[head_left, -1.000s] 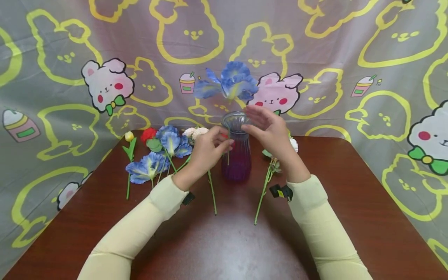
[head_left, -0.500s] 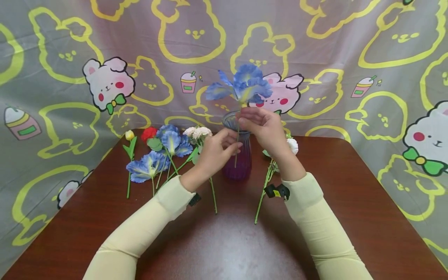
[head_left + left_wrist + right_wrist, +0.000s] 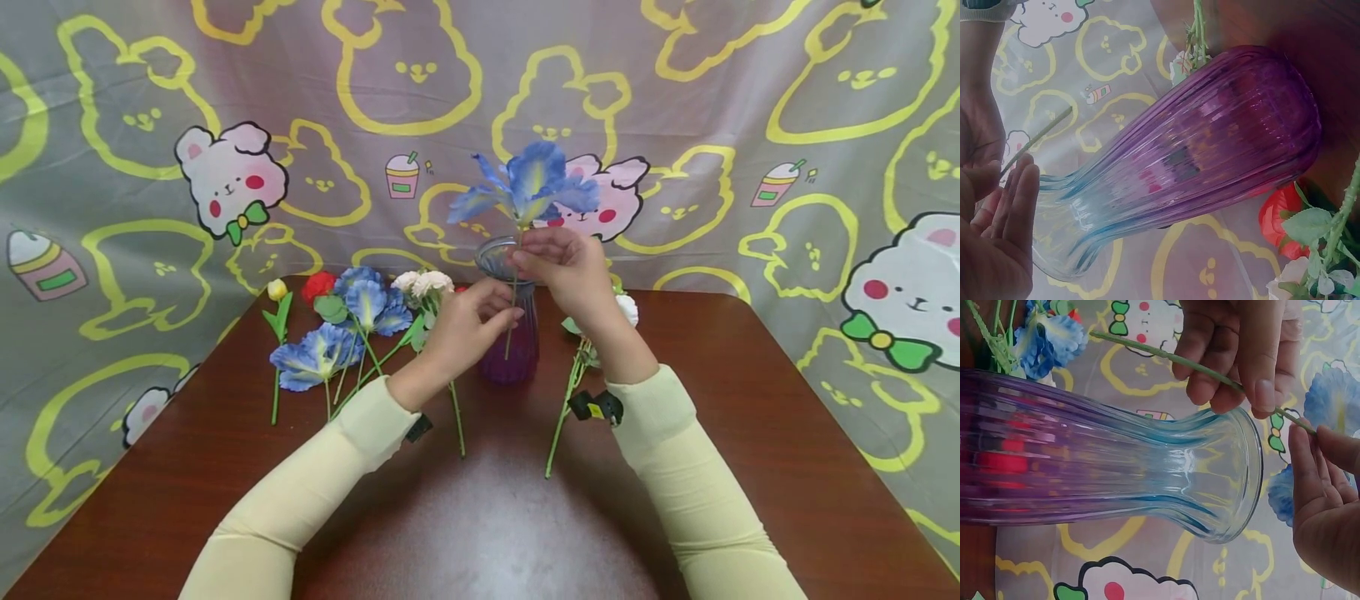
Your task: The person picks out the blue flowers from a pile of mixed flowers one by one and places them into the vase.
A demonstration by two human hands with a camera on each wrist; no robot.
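A blue iris (image 3: 536, 179) with a thin green stem is held upright in front of the vase, its bloom above the rim. My right hand (image 3: 570, 271) pinches the stem just under the bloom. Lower down, my left hand (image 3: 472, 321) holds the same stem between thumb and fingers. The ribbed glass vase (image 3: 525, 342) stands upright behind the hands, purple below and clear bluish at its flared mouth (image 3: 1235, 481). In the left wrist view, the free stem end (image 3: 1054, 119) is outside the vase, beside its neck.
On the table (image 3: 480, 517), left of the vase, lie a yellow tulip (image 3: 277, 292), a red flower (image 3: 318, 287), blue irises (image 3: 315, 358) and pale flowers (image 3: 423, 285). To the right lies a white flower (image 3: 626, 310) with a green stem. A patterned curtain (image 3: 480, 50) hangs behind.
The iris has moved right, and its bloom has turned. My right hand, earlier spread beside the vase mouth, has come to the stem and pinches it. My left hand has shifted slightly right.
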